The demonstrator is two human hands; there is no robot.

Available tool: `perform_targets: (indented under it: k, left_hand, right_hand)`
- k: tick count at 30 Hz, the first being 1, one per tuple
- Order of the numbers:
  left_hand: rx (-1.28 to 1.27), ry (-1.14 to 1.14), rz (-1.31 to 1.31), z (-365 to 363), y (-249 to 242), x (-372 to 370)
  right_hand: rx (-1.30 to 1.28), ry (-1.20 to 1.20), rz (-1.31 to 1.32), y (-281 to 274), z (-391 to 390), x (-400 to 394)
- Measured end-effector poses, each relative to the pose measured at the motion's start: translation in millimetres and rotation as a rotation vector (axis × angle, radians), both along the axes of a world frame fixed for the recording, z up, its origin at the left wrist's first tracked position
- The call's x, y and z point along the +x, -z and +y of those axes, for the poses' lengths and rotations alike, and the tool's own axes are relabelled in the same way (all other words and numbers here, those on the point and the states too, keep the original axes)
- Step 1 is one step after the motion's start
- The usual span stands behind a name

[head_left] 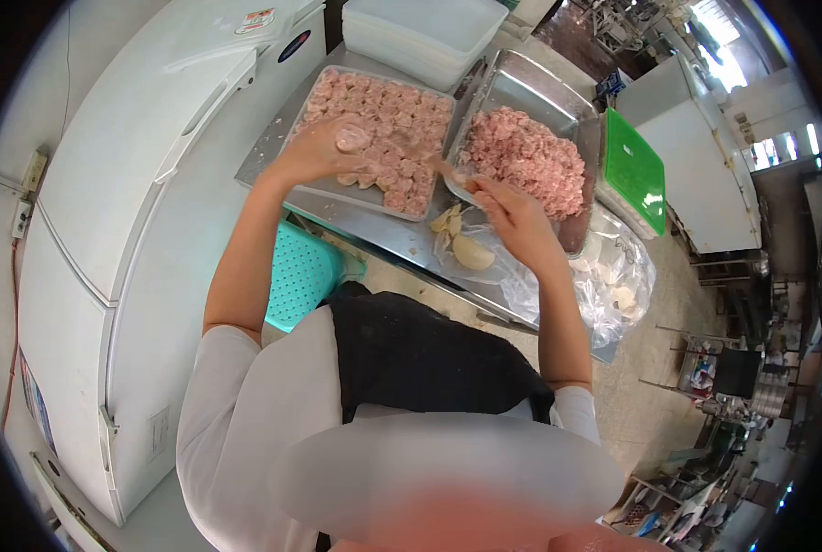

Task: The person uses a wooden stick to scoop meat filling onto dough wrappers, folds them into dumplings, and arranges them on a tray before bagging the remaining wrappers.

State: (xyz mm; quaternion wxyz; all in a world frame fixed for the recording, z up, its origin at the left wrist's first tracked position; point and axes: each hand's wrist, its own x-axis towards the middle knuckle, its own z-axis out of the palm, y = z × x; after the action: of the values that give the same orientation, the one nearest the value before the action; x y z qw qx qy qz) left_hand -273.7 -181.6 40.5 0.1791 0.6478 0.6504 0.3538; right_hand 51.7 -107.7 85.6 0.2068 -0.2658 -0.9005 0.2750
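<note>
Many small meat-filled pieces stand in rows in a white tray (374, 204) on the metal table. Over the tray's left part is my left hand (330, 147), its fingers curled round a small pinkish piece at the palm. My right hand (508, 207) grips the handle of a thin spatula-like tool (451, 171), whose tip is over the tray's right edge. Right of the tray, a metal pan (540, 75) holds a heap of pink minced meat (526, 158). Pale round wrappers (472, 252) lie near the table's front edge, below my right hand.
Stacked white trays (420, 37) stand behind the filled tray. A green-lidded box (635, 170) is right of the pan, with a clear plastic bag (613, 276) in front. A white freezer (144, 166) borders the left, and a turquoise stool (302, 276) is under the table's edge.
</note>
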Motion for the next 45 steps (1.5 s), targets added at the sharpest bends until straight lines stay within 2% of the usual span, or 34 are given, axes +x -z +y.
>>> perform_targets:
  k: [2,4,5,7,8,10,14,16,20,22,24,26,27,28,29,30,32,34,36,37,38,39,42,43,45]
  left_hand:
    - [-0.042,0.024,0.003,-13.6,10.4,-27.3]
    - [-0.248,-0.205,0.104,-22.7,43.5,-49.1]
    - [-0.25,-0.203,0.102,-25.2,58.9,-52.3]
    - [0.005,-0.163,0.337,-30.3,81.9,-52.1]
    - [0.003,-0.159,0.335,-30.6,89.7,-48.6]
    - [-0.205,-0.302,0.29,-25.8,93.0,-30.9]
    - [-0.39,-0.295,0.305,-13.7,93.2,-10.8]
    - [-0.242,-0.286,0.281,-9.3,104.4,-5.3]
    - [-0.182,-0.295,0.232,7.4,137.5,-9.2]
    - [0.092,-0.247,0.376,14.5,166.2,-22.4]
    - [-0.165,-0.217,0.164,11.0,140.5,-19.2]
    - [-0.08,-0.175,0.363,4.9,135.9,-19.8]
    - [-0.079,-0.16,0.369,2.7,124.1,-3.6]
    - [-0.114,-0.251,0.467,-0.5,104.8,17.2]
    - [-0.148,-0.349,0.564,-0.3,87.0,39.3]
    - [-0.148,-0.349,0.569,4.1,71.7,65.8]
    - [0.019,-0.191,0.131,16.1,49.7,128.9]
    - [-0.083,-0.016,0.018,25.9,53.9,183.8]
    - [-0.223,0.14,-0.063,27.9,73.4,226.5]
    - [-0.224,0.132,-0.061,27.8,87.5,242.9]
    - [-0.185,0.172,0.056,27.6,102.6,256.7]
    - [-0.151,0.211,0.174,27.2,111.8,265.7]
    - [-0.058,0.121,0.263,27.3,119.5,273.4]
    - [-0.069,0.11,0.263,25.6,115.8,275.0]
    - [-0.112,0.1,0.087,24.7,106.2,271.2]
  right_hand:
    - [0.019,0.035,0.068,19.2,1.9,16.4]
    - [-0.142,0.187,0.069,39.3,-1.9,39.9]
    - [-0.144,0.188,0.067,49.5,-4.0,53.6]
    - [-0.526,0.439,0.085,64.1,-12.8,78.1]
    - [-0.528,0.443,0.084,68.6,-20.4,87.0]
    - [-0.706,0.56,0.259,71.8,-34.5,99.2]
    - [-0.768,0.638,0.254,75.0,-41.8,110.9]
    - [-0.74,0.622,0.25,78.6,-34.9,115.2]
    - [-0.645,0.581,0.21,75.3,-10.0,116.3]
    - [-0.329,0.479,-0.021,69.5,11.6,123.3]
    - [-0.075,0.386,-0.212,58.3,43.1,145.9]
    - [0.116,0.434,-0.656,24.4,73.6,163.8]
    - [0.231,0.4,-0.746,10.6,89.7,174.3]
    - [0.221,0.416,-0.841,-6.3,104.0,180.4]
    - [0.22,0.42,-0.837,-17.3,114.3,184.0]
    - [0.296,0.393,-0.74,-24.8,122.3,184.2]
    - [0.364,0.362,-0.637,-12.2,144.2,184.3]
    - [0.471,0.358,-0.66,38.4,169.3,183.5]
    - [0.277,0.278,-0.435,89.1,170.3,177.6]
    - [0.251,0.22,-0.455,97.7,162.1,173.7]
    - [0.226,0.161,-0.473,101.8,149.7,172.7]
    - [0.222,0.151,-0.467,103.0,136.9,175.4]
    - [0.208,0.023,-0.573,84.2,119.6,182.2]
    - [0.203,0.008,-0.571,71.0,126.7,185.6]
    - [0.333,-0.082,-0.543,50.0,154.1,185.9]
